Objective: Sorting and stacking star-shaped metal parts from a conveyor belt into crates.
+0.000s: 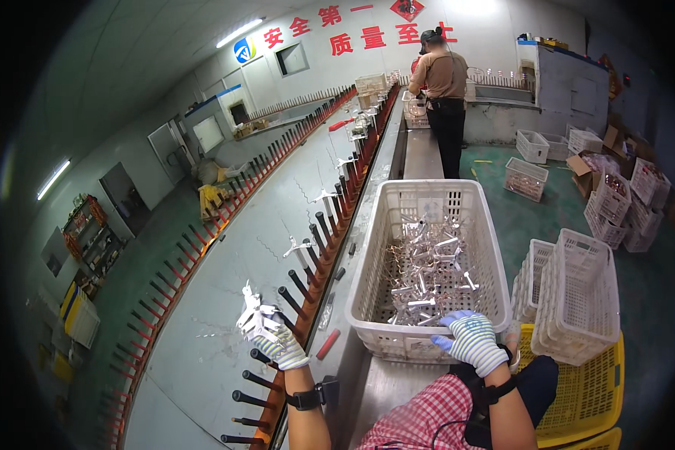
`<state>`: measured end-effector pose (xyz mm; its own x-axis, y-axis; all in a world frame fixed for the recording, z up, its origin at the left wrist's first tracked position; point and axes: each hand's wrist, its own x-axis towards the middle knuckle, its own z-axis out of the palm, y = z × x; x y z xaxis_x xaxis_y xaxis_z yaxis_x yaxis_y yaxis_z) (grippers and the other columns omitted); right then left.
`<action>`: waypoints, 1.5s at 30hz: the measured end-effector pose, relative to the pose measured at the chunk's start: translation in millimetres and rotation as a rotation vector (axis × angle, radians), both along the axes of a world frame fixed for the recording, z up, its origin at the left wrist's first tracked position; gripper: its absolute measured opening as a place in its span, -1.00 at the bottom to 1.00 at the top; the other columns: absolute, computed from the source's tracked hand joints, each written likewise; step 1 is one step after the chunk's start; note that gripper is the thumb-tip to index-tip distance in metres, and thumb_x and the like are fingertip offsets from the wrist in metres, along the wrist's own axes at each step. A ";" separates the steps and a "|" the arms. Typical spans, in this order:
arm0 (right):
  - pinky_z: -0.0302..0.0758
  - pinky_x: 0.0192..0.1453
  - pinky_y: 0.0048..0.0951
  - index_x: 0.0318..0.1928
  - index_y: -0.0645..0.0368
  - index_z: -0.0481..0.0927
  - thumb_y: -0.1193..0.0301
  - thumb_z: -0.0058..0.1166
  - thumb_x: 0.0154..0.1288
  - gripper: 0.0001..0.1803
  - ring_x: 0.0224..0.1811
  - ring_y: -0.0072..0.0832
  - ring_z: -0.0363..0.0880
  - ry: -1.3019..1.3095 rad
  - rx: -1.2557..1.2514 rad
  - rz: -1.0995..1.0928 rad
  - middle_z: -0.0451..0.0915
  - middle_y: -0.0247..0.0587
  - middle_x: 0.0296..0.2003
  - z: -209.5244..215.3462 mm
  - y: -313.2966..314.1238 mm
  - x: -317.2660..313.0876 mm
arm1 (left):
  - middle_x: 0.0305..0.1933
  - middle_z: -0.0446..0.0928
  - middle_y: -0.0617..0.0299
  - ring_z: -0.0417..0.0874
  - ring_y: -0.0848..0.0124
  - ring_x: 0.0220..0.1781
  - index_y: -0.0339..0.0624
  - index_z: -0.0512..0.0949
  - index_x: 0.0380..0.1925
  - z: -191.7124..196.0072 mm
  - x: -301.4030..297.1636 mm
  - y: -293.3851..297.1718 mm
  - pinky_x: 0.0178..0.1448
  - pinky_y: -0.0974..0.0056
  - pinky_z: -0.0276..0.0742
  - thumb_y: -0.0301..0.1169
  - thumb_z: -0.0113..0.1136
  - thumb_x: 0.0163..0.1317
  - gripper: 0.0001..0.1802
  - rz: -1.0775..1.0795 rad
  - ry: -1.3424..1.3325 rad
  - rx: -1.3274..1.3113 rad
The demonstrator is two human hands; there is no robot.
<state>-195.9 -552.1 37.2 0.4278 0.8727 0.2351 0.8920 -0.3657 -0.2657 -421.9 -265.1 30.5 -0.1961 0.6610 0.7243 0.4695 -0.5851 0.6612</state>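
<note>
My left hand [283,346], in a striped knit glove, is closed round a bunch of silvery-white branched metal parts [256,315] above the grey table surface beside the row of dark upright rods [296,285]. My right hand [475,341], gloved alike, grips the near rim of a white plastic crate [375,328], fingers over the edge and thumb on the outside. Loose silvery and copper-coloured metal parts [427,270] lie jumbled inside the crate. Further along the rods, similar white branched parts [298,246] sit on several of them.
A red cylindrical piece [328,344] lies on the ledge near my left wrist. Stacked white crates [577,292] and a yellow crate [577,409] stand at my right. Another person [444,82] stands further up the line. A second row of rods [165,279] borders the table's far left.
</note>
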 end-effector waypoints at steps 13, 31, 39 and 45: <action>0.37 0.03 -0.22 -0.20 0.12 0.58 -0.04 0.02 0.04 -0.49 -0.11 -0.20 0.49 0.020 -0.010 -0.017 0.54 -0.13 -0.22 -5.0 -3.2 3.4 | 0.05 0.45 -0.01 0.50 0.23 0.03 -0.38 0.32 0.09 -34.6 94.9 51.3 0.16 0.23 0.32 -0.40 -0.15 0.26 -0.58 -0.242 -0.169 -0.185; 0.55 -0.33 -0.51 0.15 0.09 0.25 0.21 -0.02 0.26 -0.51 -0.22 -0.49 0.50 1.607 0.980 0.223 0.39 -0.18 0.00 37.0 10.5 -120.6 | -0.05 0.43 0.15 0.47 0.37 -0.08 -0.15 0.27 0.14 43.3 60.6 -173.8 -0.04 0.25 0.41 -0.18 -0.03 0.26 -0.51 -1.467 -0.128 -0.596; 0.57 -0.41 -0.44 -0.08 0.13 0.34 0.46 0.04 0.21 -0.72 -0.42 -0.55 0.51 1.129 1.368 -0.038 0.47 -0.25 -0.39 55.3 -9.4 -56.2 | 0.00 0.41 0.16 0.41 0.41 0.03 -0.24 0.25 0.16 44.3 88.8 -213.6 0.16 0.33 0.26 -0.28 0.08 0.21 -0.46 -1.896 -0.317 -1.043; 0.49 -0.13 -0.32 0.03 0.12 0.32 0.40 0.08 0.14 -0.57 -0.26 -0.24 0.52 0.380 0.714 -0.192 0.45 -0.08 -0.19 66.5 12.9 13.7 | 0.19 0.30 0.10 0.29 0.39 0.22 -0.36 0.23 0.16 29.7 21.3 -182.1 0.28 0.33 0.14 -0.38 0.04 0.22 -0.47 -1.779 0.000 -1.131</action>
<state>-182.1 -539.2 103.7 0.7164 0.4718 0.5140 0.6335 -0.1314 -0.7625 -400.6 -447.2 60.1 0.9900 0.1383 -0.0295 -0.0081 0.2636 0.9646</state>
